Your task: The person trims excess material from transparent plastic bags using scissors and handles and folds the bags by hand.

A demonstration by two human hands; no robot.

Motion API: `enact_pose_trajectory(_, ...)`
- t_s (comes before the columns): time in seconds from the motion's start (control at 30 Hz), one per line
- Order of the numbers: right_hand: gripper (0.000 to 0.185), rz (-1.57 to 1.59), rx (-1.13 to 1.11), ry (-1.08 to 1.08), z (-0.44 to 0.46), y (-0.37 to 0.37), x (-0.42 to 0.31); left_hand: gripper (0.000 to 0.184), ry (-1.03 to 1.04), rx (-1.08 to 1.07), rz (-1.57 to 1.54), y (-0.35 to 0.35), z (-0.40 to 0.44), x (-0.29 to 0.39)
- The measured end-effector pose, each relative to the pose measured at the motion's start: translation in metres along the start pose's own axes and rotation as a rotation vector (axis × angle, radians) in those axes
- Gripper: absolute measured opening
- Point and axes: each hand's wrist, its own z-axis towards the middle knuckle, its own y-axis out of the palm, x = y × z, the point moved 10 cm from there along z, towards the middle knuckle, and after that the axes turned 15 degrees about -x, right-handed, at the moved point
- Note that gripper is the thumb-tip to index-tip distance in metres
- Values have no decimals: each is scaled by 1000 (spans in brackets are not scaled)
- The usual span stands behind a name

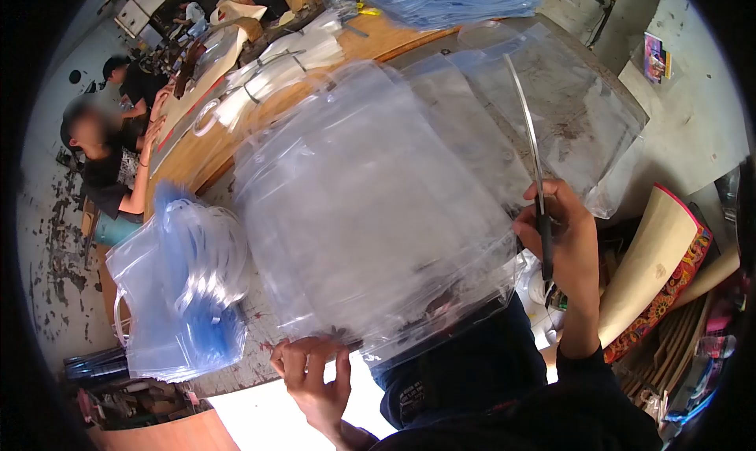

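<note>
While my right hand point(563, 242) grips the knife point(544, 230) by its handle, tip up, right of centre, my left hand point(316, 374) curls at the near edge of the plastic sheets point(378, 191) mid-frame, pinching or just touching, I cannot tell; best keep the layers flat.

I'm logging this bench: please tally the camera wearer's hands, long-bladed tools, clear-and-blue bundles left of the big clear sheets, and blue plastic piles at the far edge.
Hands: 2 (left hand, right hand)
Long-bladed tool: 1
Clear-and-blue bundle: 1
Blue plastic pile: 1
Total: 5
</note>
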Motion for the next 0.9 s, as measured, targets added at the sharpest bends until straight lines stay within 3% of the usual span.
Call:
enact_pose_trajectory(0.07,35,-17,-7,13,-7,6,2,15,-39,1,238,-2,7,20)
enact_pose_trajectory(0.17,35,55,-57,1,-23,17,5,28,136,-65,53,18,26,76)
enact_pose_trajectory(0.27,34,217,-8,-1,-41,19,9,35,321,-292,-149,61,50,127)
enact_pose_trajectory(0.37,36,223,2,30,-51,17,19,38,337,-373,-202,85,58,133)
enact_pose_trajectory(0.5,37,210,-38,47,-55,23,23,38,321,-296,-261,89,60,128)
enact_pose_trajectory(0.57,38,165,72,8,-58,17,22,37,296,-272,-270,91,62,126)
enact_pose_trajectory(0.8,44,132,-50,-19,-60,20,14,33,284,-200,-346,86,66,121)
enact_pose_trajectory(0.9,46,351,-120,90,-64,27,29,32,292,-177,-363,85,65,121)
